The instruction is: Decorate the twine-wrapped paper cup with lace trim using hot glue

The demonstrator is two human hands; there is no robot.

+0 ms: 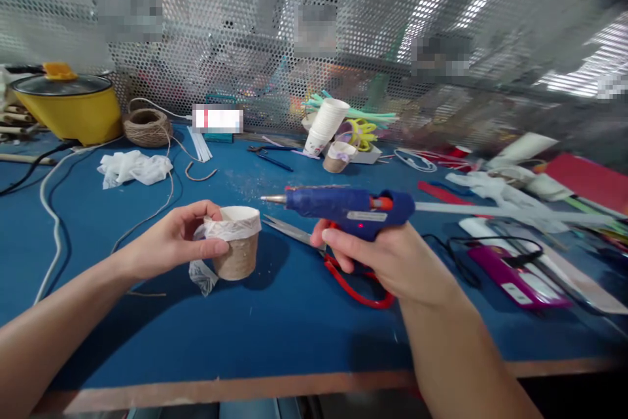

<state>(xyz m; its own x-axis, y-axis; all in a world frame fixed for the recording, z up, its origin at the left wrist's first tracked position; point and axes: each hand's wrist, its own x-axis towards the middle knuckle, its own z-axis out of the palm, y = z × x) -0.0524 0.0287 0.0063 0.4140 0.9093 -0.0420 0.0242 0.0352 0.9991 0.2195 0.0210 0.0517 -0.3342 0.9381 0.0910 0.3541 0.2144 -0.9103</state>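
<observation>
My left hand [193, 239] grips a small paper cup [237, 257] by its left side, thumb outside and fingers at the rim. Brown twine seems to wrap the cup's lower part, and a white lace ribbon [233, 228] circles its top, with a loose tail hanging at the left. In my right hand [366, 249] is a blue glue gun [333, 202], fingers around its handle. Its metal nozzle points left, above and to the right of the cup, apart from it. A long clear glue stick [490, 211] sticks out behind. Red-handled scissors [338, 275] lie partly hidden beneath my right hand.
A yellow electric pot [73, 112], a twine roll [147, 127] and crumpled white lace [135, 167] stand at the back left. Stacked paper cups [327, 126], a finished-looking small cup [337, 159] and pliers [269, 156] lie behind. A purple power bank [520, 278] with cables sits right.
</observation>
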